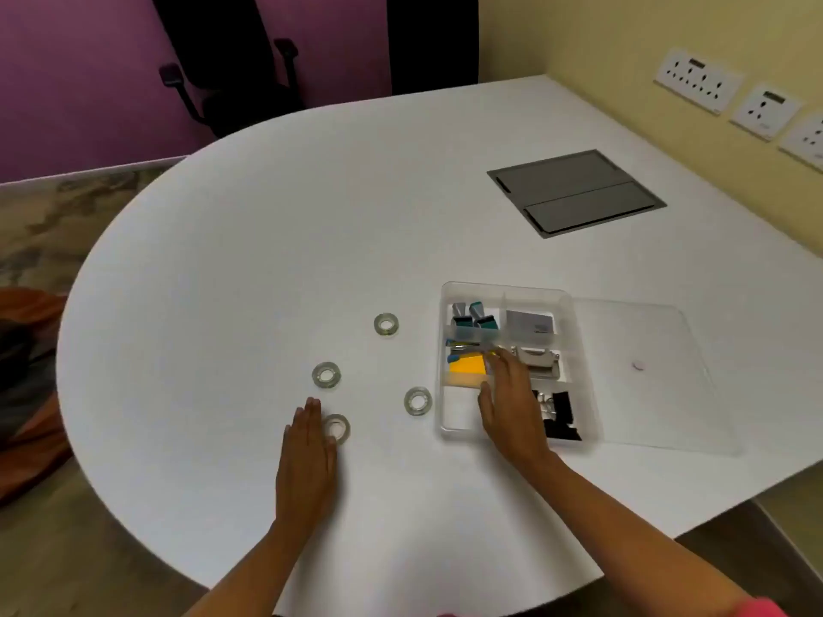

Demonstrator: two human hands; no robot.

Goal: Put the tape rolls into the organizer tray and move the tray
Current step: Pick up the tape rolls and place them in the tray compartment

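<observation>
White table (pixel 267 242): four tape rolls (pixel 326 374) flat; organizer tray (pixel 583 371) lengthwise away; hands (pixel 307 456) open, empty.

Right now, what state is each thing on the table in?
Tape rolls, four: far, left, middle, near; all flat on table, outside tray.
Organizer tray: open, near-left compartment empty.
Lid: off, flat right of tray.
Left hand: open, beside near roll.
Right hand: open, over tray.

left hand (pixel 307 456): bare, no rings or watch
right hand (pixel 512 409): bare
right arm: pink sleeve edge (pixel 761 608) at the elbow
</observation>
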